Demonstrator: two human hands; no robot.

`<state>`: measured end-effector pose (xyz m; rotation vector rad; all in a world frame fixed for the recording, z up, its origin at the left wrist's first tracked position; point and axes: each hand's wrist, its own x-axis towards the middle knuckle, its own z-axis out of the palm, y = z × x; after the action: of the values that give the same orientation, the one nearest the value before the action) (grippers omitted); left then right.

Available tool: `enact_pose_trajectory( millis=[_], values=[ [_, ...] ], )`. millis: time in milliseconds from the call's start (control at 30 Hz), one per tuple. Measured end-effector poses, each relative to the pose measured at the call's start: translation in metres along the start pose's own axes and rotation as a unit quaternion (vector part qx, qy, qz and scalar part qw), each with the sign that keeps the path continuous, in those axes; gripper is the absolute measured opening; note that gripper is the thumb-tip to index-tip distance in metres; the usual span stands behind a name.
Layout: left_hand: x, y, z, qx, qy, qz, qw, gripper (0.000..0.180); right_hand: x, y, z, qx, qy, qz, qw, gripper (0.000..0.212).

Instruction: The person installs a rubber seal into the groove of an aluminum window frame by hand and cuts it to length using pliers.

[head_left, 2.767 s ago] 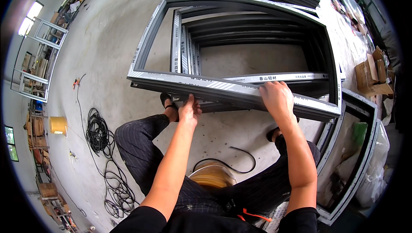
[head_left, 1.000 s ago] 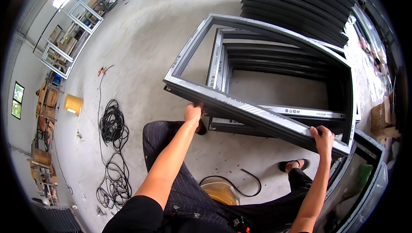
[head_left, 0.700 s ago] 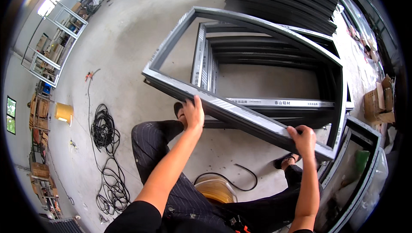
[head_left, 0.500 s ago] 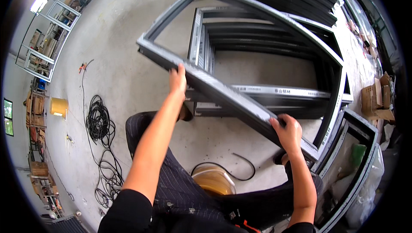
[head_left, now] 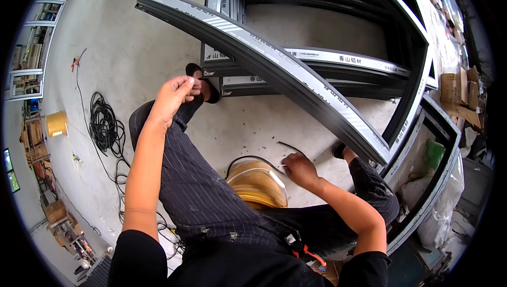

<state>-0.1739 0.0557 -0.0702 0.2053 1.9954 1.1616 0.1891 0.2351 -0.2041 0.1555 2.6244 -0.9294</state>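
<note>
From where I stand, the dark window frame [head_left: 274, 54] lies skewed across a stack of frames [head_left: 351, 62], its near rail slanting from far left down to near right, one corner jutting out over the floor. Neither hand is on it. The left hand [head_left: 177, 94] is over the left knee, fingers curled in close to the thumb; whether something small is pinched there, I can't tell. The right hand [head_left: 300, 171] is half curled just above the yellow bucket [head_left: 253, 186], near the end of a black hose [head_left: 253, 156] (its fingertips are too shadowed to say whether they hold anything). To handle that frame well, I'd say grip the near rail towards both ends, lift rather than drag so the faces don't scrape, and mind the near right corner, which sits close to the right foot [head_left: 339, 151].
</note>
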Motion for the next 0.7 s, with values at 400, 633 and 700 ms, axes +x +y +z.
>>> enact_pose_trajectory(
  millis=[400,633,700],
  values=[
    [0.043,0.015,0.044,0.380,-0.161,0.110,0.904,0.027,0.046,0.168,0.206,-0.141,-0.149,0.343,0.917,0.025],
    [0.060,0.010,0.051,0.423,-0.200,0.067,0.881,0.024,0.067,0.172,0.203,-0.111,-0.131,0.359,0.917,0.020],
    [0.057,0.006,0.051,0.434,-0.223,0.046,0.872,0.025,0.068,0.160,0.187,-0.095,-0.133,0.330,0.930,0.020]
  ],
)
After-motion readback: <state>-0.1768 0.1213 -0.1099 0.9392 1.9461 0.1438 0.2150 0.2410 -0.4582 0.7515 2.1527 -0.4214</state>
